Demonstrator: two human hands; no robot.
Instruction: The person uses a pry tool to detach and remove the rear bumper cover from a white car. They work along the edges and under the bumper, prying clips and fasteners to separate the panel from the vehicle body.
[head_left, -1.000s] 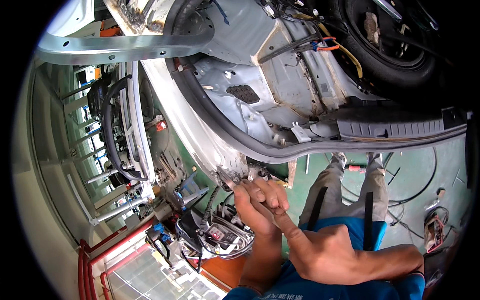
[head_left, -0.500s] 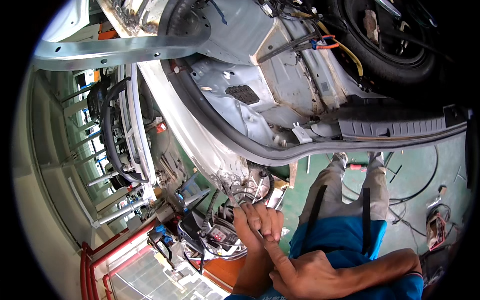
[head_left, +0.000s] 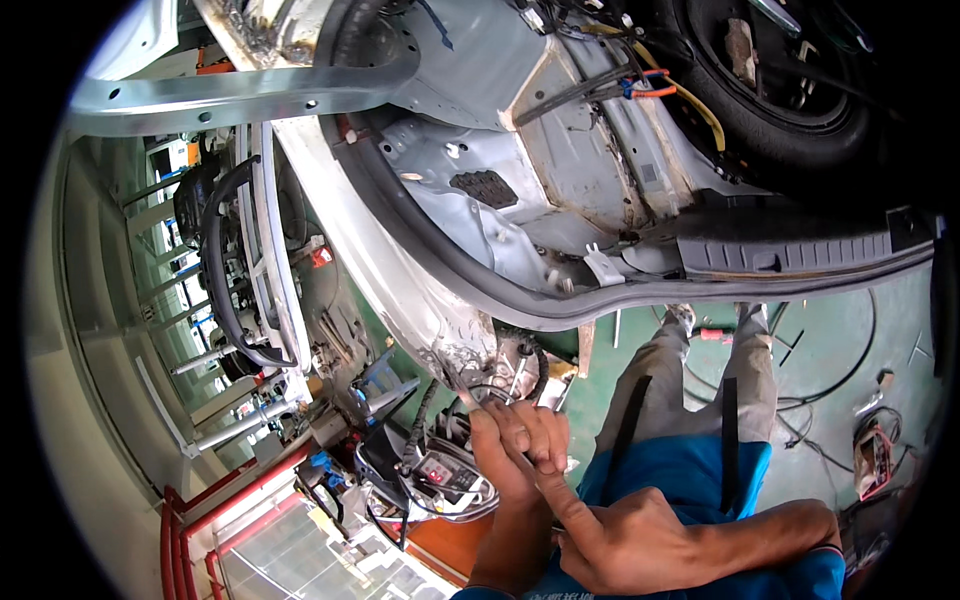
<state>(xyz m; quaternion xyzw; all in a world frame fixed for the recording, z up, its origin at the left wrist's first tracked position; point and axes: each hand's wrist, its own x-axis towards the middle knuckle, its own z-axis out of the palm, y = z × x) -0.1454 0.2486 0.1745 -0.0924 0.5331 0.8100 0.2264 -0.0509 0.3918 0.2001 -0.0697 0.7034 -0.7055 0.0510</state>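
My left hand (head_left: 518, 445) is closed around a slim metal tool (head_left: 462, 388). The tool's tip points up-left at the rusty lower corner of the stripped car body (head_left: 440, 335). Lower down, my right hand (head_left: 625, 540) reaches in from the right; its straightened index finger lies along the tool's handle and against my left hand, the other fingers curled. Both hands sit just below the black rubber seal (head_left: 600, 300) that rims the boot opening. My grey trouser legs and blue top show beneath them.
A spare tyre (head_left: 790, 90) and orange and yellow cables (head_left: 660, 90) lie in the bare boot floor. A small device with a red display (head_left: 445, 470) sits among wires left of my hands. Loose cables trail on the green floor (head_left: 850, 340). Red railing (head_left: 190, 510) lower left.
Both hands have dropped a little, away from the body's corner, still together on the tool. The view has tilted slightly.
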